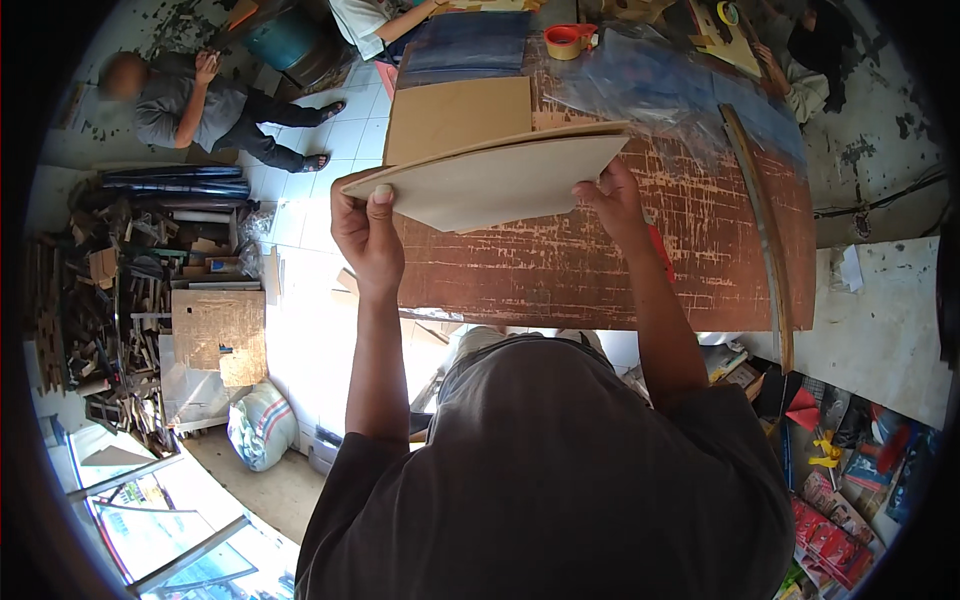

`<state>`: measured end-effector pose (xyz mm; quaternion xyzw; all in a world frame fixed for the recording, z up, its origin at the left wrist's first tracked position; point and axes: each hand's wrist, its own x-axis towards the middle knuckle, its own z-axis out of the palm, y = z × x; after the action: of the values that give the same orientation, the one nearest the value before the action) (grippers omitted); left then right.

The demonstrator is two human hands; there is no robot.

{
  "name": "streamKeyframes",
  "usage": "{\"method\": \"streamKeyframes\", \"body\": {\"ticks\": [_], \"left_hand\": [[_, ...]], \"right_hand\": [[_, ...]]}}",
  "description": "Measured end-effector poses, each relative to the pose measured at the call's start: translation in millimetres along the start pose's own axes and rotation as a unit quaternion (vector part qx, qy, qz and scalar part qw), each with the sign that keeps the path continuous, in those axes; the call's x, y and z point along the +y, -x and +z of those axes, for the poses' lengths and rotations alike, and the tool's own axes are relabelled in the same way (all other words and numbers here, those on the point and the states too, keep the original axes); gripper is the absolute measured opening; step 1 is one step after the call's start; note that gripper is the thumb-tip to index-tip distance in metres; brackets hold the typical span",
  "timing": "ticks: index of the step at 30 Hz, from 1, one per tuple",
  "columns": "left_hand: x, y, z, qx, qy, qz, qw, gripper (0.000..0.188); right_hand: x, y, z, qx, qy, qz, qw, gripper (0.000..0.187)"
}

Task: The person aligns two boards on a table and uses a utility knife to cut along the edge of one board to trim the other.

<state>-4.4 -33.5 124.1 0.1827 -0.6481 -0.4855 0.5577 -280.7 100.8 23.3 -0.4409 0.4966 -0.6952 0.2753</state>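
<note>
A small stack of tan cardboard sheets [490, 188] is raised over the table's near half, tilted so its pale face shows. My left hand [368, 228] grips the left end, thumb on the face and fingers behind. At the right end my right hand [615, 200] pinches the sheets the same way. Along the top edge the layers part slightly, with a gap between them. Behind the stack, another brown cardboard sheet [460, 110] lies flat on the worn red-brown table [560, 270]. A red object [660, 252], partly covered by my right forearm, lies on the table.
Clear plastic sheeting [640, 90] and a red tape dispenser [568, 40] occupy the far side. A long wooden strip [760, 230] lies along the right. People stand or sit at the far left, far edge and far right. Stacked wood scraps [100, 310] fill the left wall.
</note>
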Motion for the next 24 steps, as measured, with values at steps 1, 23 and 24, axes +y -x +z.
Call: {"method": "streamKeyframes", "body": {"ticks": [1, 23, 24], "left_hand": [[-3.4, 3.5, -2.8, -0.002, 0.012, -0.013, 1.0, 0.015], [-107.7, 59.1, 12.7, 0.051, 0.022, -0.131, 0.99, 0.027], [-106.6, 59.3, 14.4, 0.048, 0.046, -0.158, 0.985, 0.028]], "right_hand": [[5.3, -3.1, 3.8, -0.022, -0.068, 0.072, 0.995, 0.042], [33.3, -14.6, 14.3, -0.004, -0.008, 0.037, 0.999, 0.026], [37.2, -13.9, 13.0, -0.006, -0.009, 0.038, 0.999, 0.026]]}}
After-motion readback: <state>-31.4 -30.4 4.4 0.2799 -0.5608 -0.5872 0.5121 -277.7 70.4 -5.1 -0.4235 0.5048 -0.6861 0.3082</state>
